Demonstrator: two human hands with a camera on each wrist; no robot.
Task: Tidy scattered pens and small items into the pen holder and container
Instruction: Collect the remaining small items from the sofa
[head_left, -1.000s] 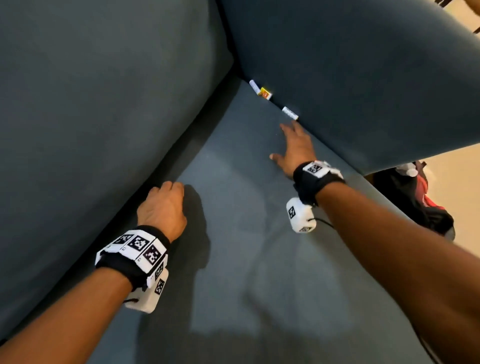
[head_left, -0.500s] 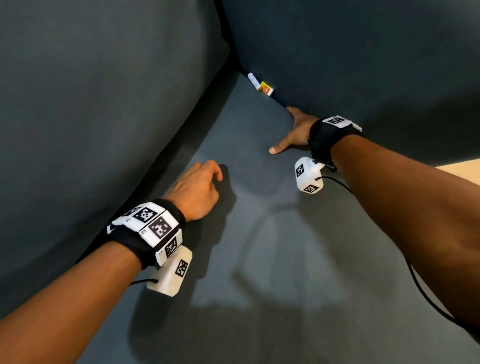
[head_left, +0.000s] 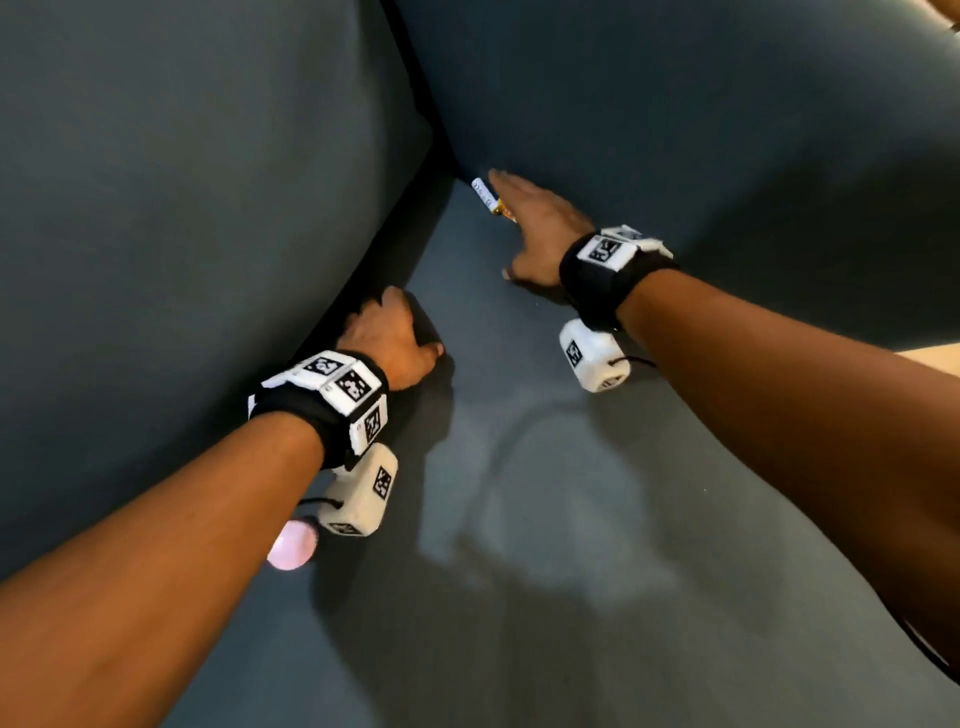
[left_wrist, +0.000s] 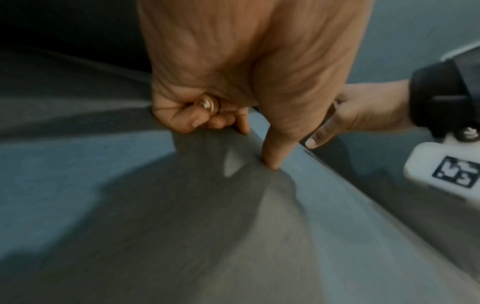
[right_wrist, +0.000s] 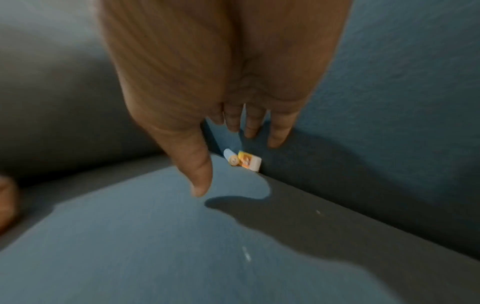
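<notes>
Two small items lie in the crease between seat and cushion: a short white cylinder (head_left: 482, 192) (right_wrist: 230, 157) and an orange-and-white eraser (head_left: 503, 209) (right_wrist: 249, 162). My right hand (head_left: 519, 223) (right_wrist: 221, 148) hovers just over them, fingers straight against the cushion, thumb pointing down at the seat, holding nothing. My left hand (head_left: 395, 338) (left_wrist: 233, 139) is nearer me by the left crease. Its fingers curl round a small round gold-coloured metal thing (left_wrist: 207, 103), most of it hidden, while its thumb presses into the seat. No pen holder or container is in view.
All this is on a grey-blue sofa seat (head_left: 545, 493), with a big cushion (head_left: 182, 208) on the left and another (head_left: 701, 104) behind the right hand. A pink rounded thing (head_left: 291, 545) lies on the seat under my left forearm.
My right hand slid along the crease from a second white piece, no longer in view, up to the cylinder and eraser. My left hand moved forward and right, staying curled.
</notes>
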